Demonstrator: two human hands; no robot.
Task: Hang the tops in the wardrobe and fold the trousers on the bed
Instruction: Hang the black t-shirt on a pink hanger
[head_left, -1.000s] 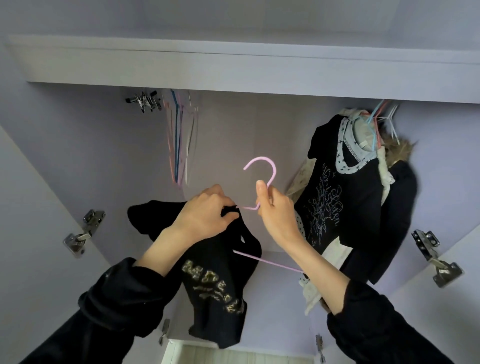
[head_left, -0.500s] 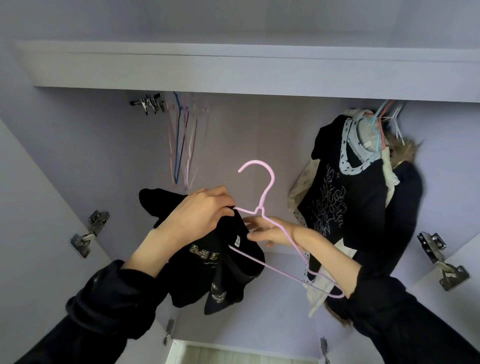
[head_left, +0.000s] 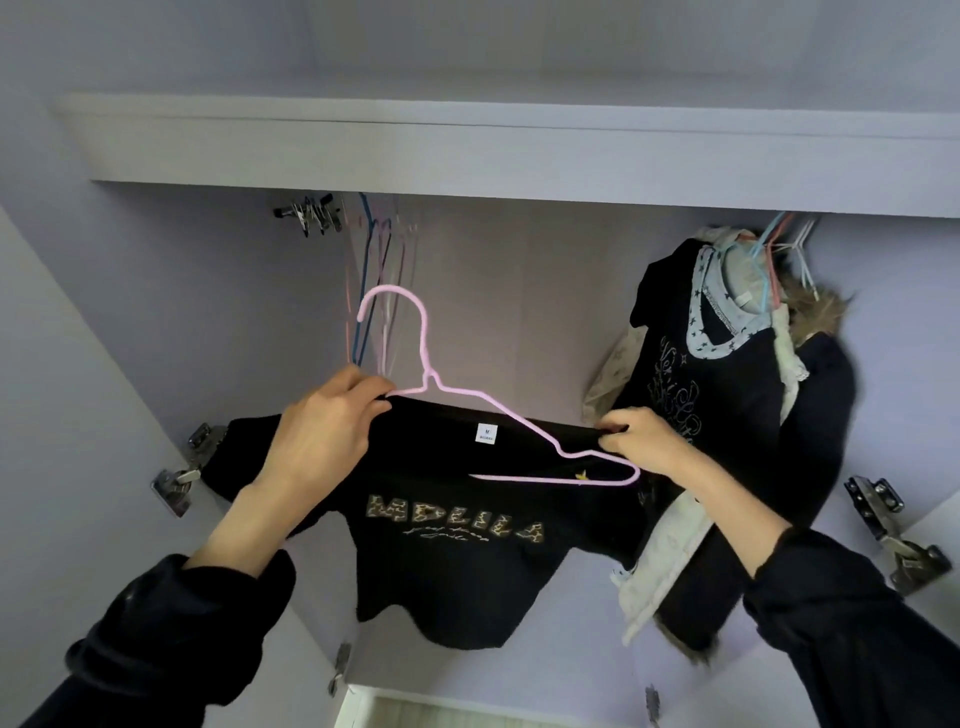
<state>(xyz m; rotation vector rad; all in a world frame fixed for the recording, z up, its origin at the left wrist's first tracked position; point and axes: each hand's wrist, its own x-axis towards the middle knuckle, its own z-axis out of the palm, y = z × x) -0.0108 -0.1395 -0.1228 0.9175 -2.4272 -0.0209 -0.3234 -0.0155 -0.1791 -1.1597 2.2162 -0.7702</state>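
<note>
In the wardrobe (head_left: 519, 291), both raised hands grip the black top (head_left: 457, 561).

We have a single view, from a wide-angle camera worn on the head. It looks forward and steeply up into the open pale lilac wardrobe (head_left: 519, 291), close under its white shelf board (head_left: 498, 150), with both forearms reaching in from the bottom edge.
</note>
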